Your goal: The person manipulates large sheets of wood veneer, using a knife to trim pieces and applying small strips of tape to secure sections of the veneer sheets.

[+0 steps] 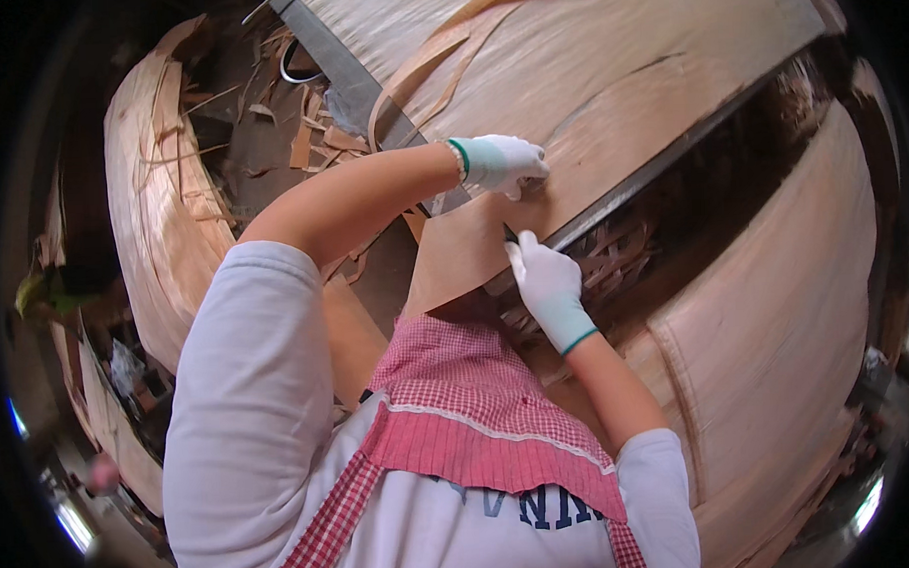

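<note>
Over on the far left stands a curved stack of pale veneer [161, 204], its edge ragged and splintered. Just right of it, torn wood scraps [314, 139] litter the dark floor. Then comes the worktop [342, 63], its metal edging showing, with a big thin veneer sheet [656, 32] spread across it; loose curling strips [451, 54] lie on top, and a dark crack runs through the grain farther in.

Toward the person, a tapering flap [453, 254] of veneer overhangs the worktop's near corner, its long axis slanting down and left to the checked apron [458, 384]. It looks joined to the sheet, though I can't be sure from here.

The gloved left hand [505, 166] is above the flap's upper end, fingers curled in and tips down on the veneer; whether it pinches anything, I can't tell. Below and slightly right, the gloved right hand [547, 276] is closed around a small dark blade [510, 232], most of it hidden by the fingers. The tip points up and left, meeting the flap's right side. The right hand is nearer that edge, the left sits just beyond.

Farther right, large veneer sheets [776, 303] bow outward beside the worktop.
</note>
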{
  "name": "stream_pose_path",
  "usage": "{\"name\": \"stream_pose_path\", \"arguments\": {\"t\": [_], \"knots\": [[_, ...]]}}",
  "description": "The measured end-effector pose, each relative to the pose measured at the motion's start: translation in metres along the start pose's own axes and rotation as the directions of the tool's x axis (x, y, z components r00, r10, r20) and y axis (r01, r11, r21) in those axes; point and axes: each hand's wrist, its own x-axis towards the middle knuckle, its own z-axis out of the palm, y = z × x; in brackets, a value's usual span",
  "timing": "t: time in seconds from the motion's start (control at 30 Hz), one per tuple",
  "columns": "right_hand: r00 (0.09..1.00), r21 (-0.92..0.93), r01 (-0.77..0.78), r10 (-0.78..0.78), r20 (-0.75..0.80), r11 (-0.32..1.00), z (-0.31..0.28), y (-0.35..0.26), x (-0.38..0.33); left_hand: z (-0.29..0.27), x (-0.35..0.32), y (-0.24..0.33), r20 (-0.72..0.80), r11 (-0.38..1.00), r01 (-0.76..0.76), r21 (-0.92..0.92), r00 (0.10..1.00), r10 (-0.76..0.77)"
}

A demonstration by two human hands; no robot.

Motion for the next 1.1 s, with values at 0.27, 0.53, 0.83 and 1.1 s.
{"name": "stream_pose_path", "arguments": {"t": [0.27,0.53,0.83,1.1], "knots": [[0.983,-0.091,-0.185,0.182,-0.04,0.979,0.033,-0.044,0.036,0.015,0.01,-0.004,-0.216,0.867,-0.445,0.222,0.845,0.489],[0.965,-0.125,-0.257,0.262,0.024,0.958,0.038,-0.041,0.026,0.046,0.013,-0.028,-0.337,0.81,-0.553,0.197,0.738,0.585],[0.901,-0.055,-0.408,0.412,0.132,0.911,0.039,-0.026,-0.005,0.058,0.015,-0.014,-0.173,0.695,-0.639,0.33,0.683,0.71],[0.675,0.809,-0.416,0.737,-0.03,0.414,0.109,-0.043,-0.12,0.056,0.012,-0.009,-0.141,0.717,-0.615,0.329,0.718,0.681]]}}
